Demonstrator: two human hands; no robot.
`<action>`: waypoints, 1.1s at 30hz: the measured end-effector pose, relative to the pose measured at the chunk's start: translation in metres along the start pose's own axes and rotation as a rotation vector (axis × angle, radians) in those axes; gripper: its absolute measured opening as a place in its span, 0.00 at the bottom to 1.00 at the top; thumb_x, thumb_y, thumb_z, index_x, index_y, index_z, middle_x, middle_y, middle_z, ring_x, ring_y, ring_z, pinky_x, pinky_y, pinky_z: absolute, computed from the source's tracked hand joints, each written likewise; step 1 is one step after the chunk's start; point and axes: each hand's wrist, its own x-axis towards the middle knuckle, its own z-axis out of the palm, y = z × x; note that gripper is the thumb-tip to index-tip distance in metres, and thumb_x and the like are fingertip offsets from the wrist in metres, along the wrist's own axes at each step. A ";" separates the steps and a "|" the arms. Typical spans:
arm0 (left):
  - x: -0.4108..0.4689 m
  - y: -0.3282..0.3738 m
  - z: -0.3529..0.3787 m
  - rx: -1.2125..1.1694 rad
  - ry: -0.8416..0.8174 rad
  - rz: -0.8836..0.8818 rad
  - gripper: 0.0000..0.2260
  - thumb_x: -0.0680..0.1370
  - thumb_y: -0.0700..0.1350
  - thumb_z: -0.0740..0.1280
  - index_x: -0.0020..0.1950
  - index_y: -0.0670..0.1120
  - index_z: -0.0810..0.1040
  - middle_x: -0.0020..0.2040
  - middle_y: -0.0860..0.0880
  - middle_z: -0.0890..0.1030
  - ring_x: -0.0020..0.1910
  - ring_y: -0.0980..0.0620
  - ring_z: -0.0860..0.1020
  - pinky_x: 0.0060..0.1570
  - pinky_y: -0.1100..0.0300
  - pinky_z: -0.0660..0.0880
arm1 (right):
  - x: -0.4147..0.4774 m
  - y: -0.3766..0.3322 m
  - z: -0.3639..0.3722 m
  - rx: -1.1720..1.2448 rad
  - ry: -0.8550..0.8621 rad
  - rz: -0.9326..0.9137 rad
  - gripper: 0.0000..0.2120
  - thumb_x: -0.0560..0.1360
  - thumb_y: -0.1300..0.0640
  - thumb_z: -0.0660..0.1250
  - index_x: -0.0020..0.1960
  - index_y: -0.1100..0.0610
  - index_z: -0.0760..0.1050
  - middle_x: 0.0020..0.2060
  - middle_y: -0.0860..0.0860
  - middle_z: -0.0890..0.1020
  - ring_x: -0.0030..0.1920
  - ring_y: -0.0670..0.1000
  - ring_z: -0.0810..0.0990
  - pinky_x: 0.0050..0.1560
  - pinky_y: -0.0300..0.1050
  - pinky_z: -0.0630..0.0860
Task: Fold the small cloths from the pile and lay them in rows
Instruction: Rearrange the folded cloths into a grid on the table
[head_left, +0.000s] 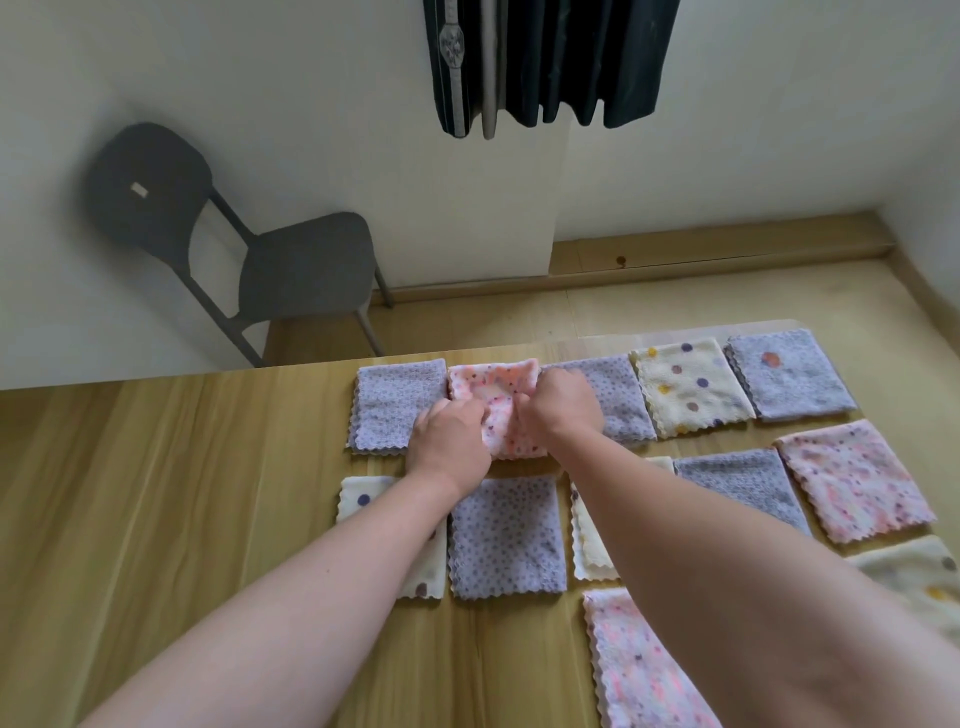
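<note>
Nearest, by the desk's near edge, a pink streaked cloth (639, 670) lies flat, its right side hidden under the right forearm, and a pale cream cloth (909, 571) runs out of view at the right edge. Both bare forearms reach over the wooden desk (182, 493) to the far row.

The left hand (447, 441) and right hand (563, 405) sit knuckles up and close together, fingers curled into the pink speckled cloth (493, 389). Each grips a bunch of it near its middle. That cloth is rumpled between the hands, its far edge standing up in a soft fold. It lies 2nd from the left in the far row, near the desk's far edge.

To its left, touching it, is a flat lilac cloth (395, 400). To its right come a lilac dotted cloth (618, 395), a cream spotted cloth (685, 384) and a lilac corner cloth (789, 376) by the far right corner.

The middle row holds 5 folded cloths: a cream one (363, 499) under the left forearm, a lilac one (506, 535), another cream one (587, 551) mostly hidden by the right forearm, a grey-lilac one (737, 478) and a pink one (852, 478).

Beyond the far edge a dark chair (291, 265) stands on the floor by the wall, and dark garments (545, 57) hang above
</note>
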 end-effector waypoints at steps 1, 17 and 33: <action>0.000 -0.001 -0.001 -0.008 -0.021 -0.017 0.18 0.76 0.35 0.60 0.60 0.50 0.78 0.55 0.47 0.79 0.59 0.44 0.73 0.60 0.53 0.68 | -0.002 -0.003 -0.001 0.010 0.009 -0.009 0.14 0.77 0.47 0.67 0.53 0.56 0.79 0.55 0.55 0.78 0.56 0.58 0.78 0.56 0.54 0.79; -0.056 0.010 -0.063 -1.452 -0.210 -0.539 0.23 0.76 0.59 0.71 0.65 0.46 0.78 0.52 0.49 0.84 0.50 0.49 0.82 0.52 0.55 0.76 | -0.100 -0.033 -0.089 0.833 -0.027 -0.021 0.17 0.76 0.56 0.69 0.62 0.51 0.68 0.51 0.52 0.80 0.50 0.52 0.82 0.46 0.57 0.83; -0.182 0.060 -0.088 -1.309 -0.198 -0.349 0.06 0.81 0.44 0.70 0.55 0.44 0.79 0.46 0.45 0.87 0.38 0.50 0.85 0.32 0.60 0.78 | -0.247 0.035 -0.157 0.754 -0.217 0.098 0.07 0.80 0.57 0.69 0.52 0.61 0.81 0.48 0.57 0.86 0.47 0.57 0.87 0.46 0.58 0.85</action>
